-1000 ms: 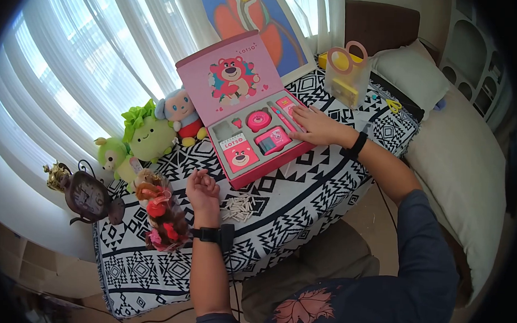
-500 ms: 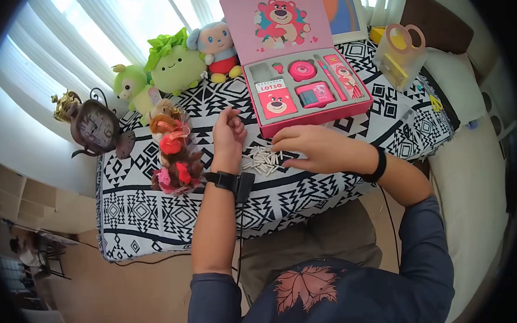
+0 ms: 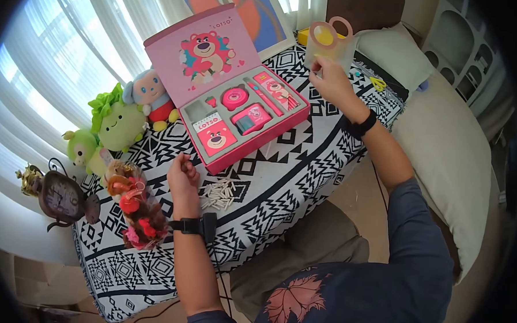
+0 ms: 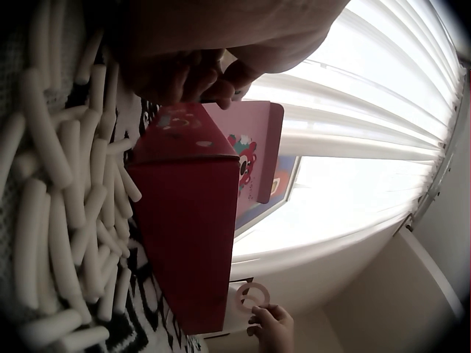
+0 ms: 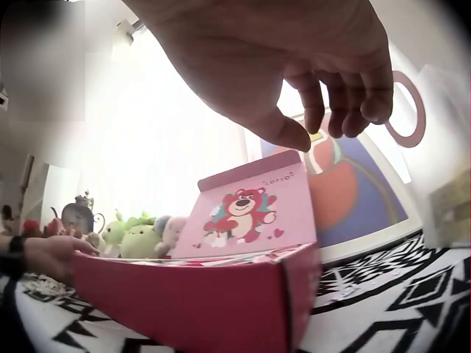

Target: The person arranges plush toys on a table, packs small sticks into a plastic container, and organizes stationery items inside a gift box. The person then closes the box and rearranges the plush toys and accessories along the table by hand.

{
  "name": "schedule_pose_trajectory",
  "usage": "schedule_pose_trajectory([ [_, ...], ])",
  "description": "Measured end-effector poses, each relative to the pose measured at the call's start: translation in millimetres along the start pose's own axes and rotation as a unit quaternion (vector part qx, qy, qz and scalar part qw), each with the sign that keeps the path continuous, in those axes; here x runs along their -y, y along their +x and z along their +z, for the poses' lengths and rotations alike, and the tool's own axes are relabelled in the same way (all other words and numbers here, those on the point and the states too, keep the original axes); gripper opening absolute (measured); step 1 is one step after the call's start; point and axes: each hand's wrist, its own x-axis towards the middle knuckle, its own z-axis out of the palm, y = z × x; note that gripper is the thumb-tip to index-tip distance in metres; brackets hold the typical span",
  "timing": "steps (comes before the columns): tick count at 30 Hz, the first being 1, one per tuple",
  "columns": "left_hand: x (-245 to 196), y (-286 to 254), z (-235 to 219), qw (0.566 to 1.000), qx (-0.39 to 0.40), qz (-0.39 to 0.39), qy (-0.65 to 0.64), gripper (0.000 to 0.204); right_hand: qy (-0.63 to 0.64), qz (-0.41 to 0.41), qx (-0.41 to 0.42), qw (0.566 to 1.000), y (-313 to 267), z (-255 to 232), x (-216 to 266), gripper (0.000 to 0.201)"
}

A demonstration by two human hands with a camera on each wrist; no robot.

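Observation:
My right hand (image 3: 333, 84) is raised beside a translucent gift bag (image 3: 345, 57) with pink ring handles. Its fingers are bent with a gap to the thumb, and nothing shows between them in the right wrist view; a ring handle (image 5: 409, 110) appears just past the fingertips. The left hand (image 3: 184, 181) lies idle with loosely curled fingers, left of a heap of short white sticks (image 3: 219, 194). In front stands an open pink LOTSO gift box (image 3: 259, 138), its lid (image 3: 208, 52) upright. Grey slots hold a notepad (image 3: 215, 135), a round pink piece (image 3: 235, 98) and a pen (image 3: 266, 98).
Left of the box sit several plush toys (image 3: 119, 123). Nearer are a wrapped bundle of small plush (image 3: 132, 205) and a dark clock (image 3: 63, 196). Yellow scissors (image 3: 378, 84) lie at the right on the patterned cloth (image 3: 303, 186). A framed picture (image 3: 264, 23) leans behind.
My right hand went from the box's right side to over the white sticks, then out to the bag. The left hand stays by the sticks. The head view has shifted.

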Motion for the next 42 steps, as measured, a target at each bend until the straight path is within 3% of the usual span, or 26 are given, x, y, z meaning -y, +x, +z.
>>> schedule_pose_trajectory([
  [1, 0.7, 0.3, 0.2, 1.000, -0.001, 0.001, 0.006, 0.021, -0.005, 0.002, -0.002, 1.000, 1.1, -3.3, -30.9, 0.022],
  [3, 0.9, -0.9, 2.3, 1.000, -0.003, 0.004, 0.011, 0.021, -0.167, 0.059, 0.086, 0.980, -0.5, -11.0, -76.5, 0.032],
  [6, 0.1, -2.0, 3.8, 1.000, -0.012, 0.010, 0.019, 0.021, -0.265, 0.027, 0.129, 0.955, -26.5, -43.5, -74.1, 0.042],
  [7, 0.0, -2.9, 4.1, 1.000, -0.013, 0.011, 0.024, 0.021, -0.265, 0.026, 0.130, 0.955, -32.5, -53.5, -70.8, 0.042],
  [9, 2.5, -2.1, 3.6, 0.999, -0.012, 0.013, 0.030, 0.021, -0.181, 0.142, 0.247, 0.941, -36.6, -69.3, -66.3, 0.047],
  [13, 0.6, -13.1, 13.3, 0.996, -0.029, 0.038, 0.068, 0.022, -0.141, 0.081, 0.252, 0.954, -44.5, -70.8, -109.1, 0.039],
  [15, -3.2, -19.7, 19.2, 0.995, -0.028, 0.063, 0.078, 0.022, -0.144, 0.066, 0.162, 0.974, -42.5, -72.6, -126.0, 0.030],
  [17, -11.9, -27.6, 26.8, 0.988, -0.006, 0.133, 0.075, 0.023, -0.135, 0.030, 0.114, 0.984, -42.4, -85.0, -101.8, 0.022],
  [19, -19.7, -42.0, 43.2, 0.986, -0.022, 0.150, 0.073, 0.024, 0.059, 0.156, 0.155, 0.974, -38.7, -97.6, -66.0, 0.021],
  [22, -27.4, -72.7, 67.3, 0.969, 0.108, 0.200, 0.098, 0.023, 0.180, 0.174, 0.186, 0.950, -43.8, -103.0, -3.7, 0.020],
  [25, -22.8, -133.3, 109.4, 0.944, 0.170, 0.151, 0.238, 0.021, 0.298, 0.157, 0.222, 0.915, -63.0, -97.1, 57.9, 0.026],
  [27, -4.3, -157.4, 119.0, 0.886, 0.217, 0.207, 0.353, 0.052, 0.375, 0.135, 0.266, 0.878, -75.8, -89.6, 87.4, 0.027],
  [28, -1.4, -169.8, 122.5, 0.865, 0.225, 0.196, 0.404, 0.060, 0.419, 0.141, 0.269, 0.856, -83.3, -83.3, 98.1, 0.028],
  [29, 9.7, -170.7, 121.0, 0.855, 0.222, 0.224, 0.413, 0.062, 0.462, 0.145, 0.275, 0.830, -90.9, -76.1, 108.5, 0.028],
  [30, 15.1, -173.4, 117.8, 0.866, 0.215, 0.191, 0.409, 0.062, 0.472, 0.139, 0.292, 0.820, -98.4, -71.0, 118.0, 0.028],
  [32, 26.3, -172.9, 113.1, 0.890, 0.196, 0.188, 0.366, 0.063, 0.568, 0.165, 0.247, 0.768, -113.1, -61.7, 133.1, 0.024],
  [35, 32.6, -170.6, 102.5, 0.912, 0.192, 0.201, 0.301, 0.063, 0.581, 0.163, 0.267, 0.751, -138.5, -34.4, 121.6, 0.024],
  [37, 33.0, -168.3, 97.0, 0.857, 0.234, 0.275, 0.368, 0.061, 0.601, 0.193, 0.318, 0.707, -155.3, -15.1, 124.7, 0.026],
  [39, 40.4, -160.4, 94.9, 0.854, 0.251, 0.272, 0.366, 0.058, 0.603, 0.211, 0.352, 0.684, -164.2, -3.0, 116.0, 0.028],
  [40, 42.1, -156.6, 93.7, 0.843, 0.258, 0.256, 0.397, 0.057, 0.602, 0.215, 0.347, 0.686, -168.3, -0.4, 111.8, 0.028],
  [41, 43.3, -152.5, 92.4, 0.830, 0.265, 0.241, 0.427, 0.057, 0.566, 0.201, 0.343, 0.722, -171.5, 1.4, 108.2, 0.030],
  [42, 44.0, -148.2, 90.6, 0.791, 0.245, 0.299, 0.475, 0.055, 0.529, 0.185, 0.338, 0.756, -172.4, 2.6, 105.5, 0.032],
])
